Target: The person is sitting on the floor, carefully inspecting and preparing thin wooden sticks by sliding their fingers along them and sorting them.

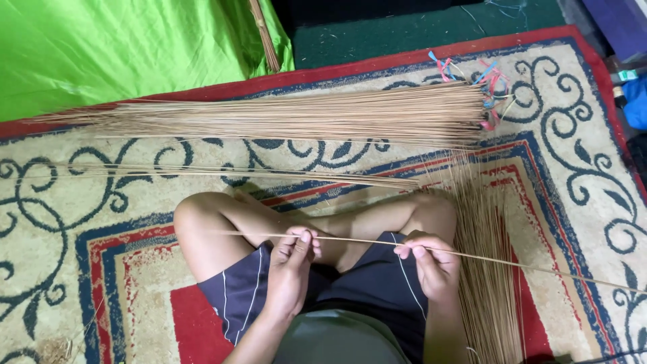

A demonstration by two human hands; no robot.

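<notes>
I sit cross-legged on a patterned carpet. My left hand and my right hand both pinch one long thin tan stick that runs across my lap and out to the right. A big bundle of the same sticks lies across the carpet beyond my knees, tied with coloured strings at its right end. A thinner row of sticks lies nearer my legs. Another pile of sticks lies beside my right knee.
A bright green cloth covers the far left. A small bundle of sticks leans on it. Dark green floor lies beyond the carpet's red border. Blue and purple objects sit at the right edge.
</notes>
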